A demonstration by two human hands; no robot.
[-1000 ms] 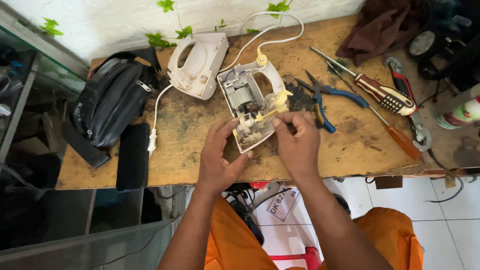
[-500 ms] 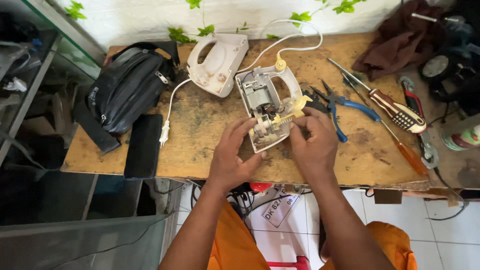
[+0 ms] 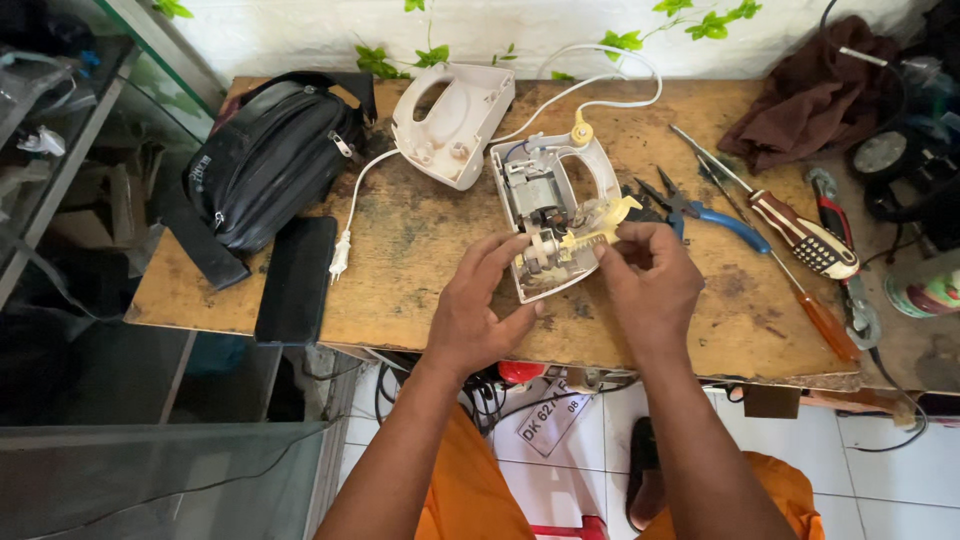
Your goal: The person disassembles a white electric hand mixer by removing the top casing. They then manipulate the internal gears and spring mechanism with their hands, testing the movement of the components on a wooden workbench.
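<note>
Hands (image 3: 480, 310) lower on opened mixer (image 3: 555, 215) than before

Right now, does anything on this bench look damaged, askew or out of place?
The white appliance lies split open, its cover set aside upside down, motor exposed. The wooden benchtop is stained and scorched-looking. Both hands work at its inner parts.

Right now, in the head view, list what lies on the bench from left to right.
Black bag → black phone → white plug → white housing cover → opened mixer body → blue-handled pliers → red-and-white screwdriver → brown cloth
</note>
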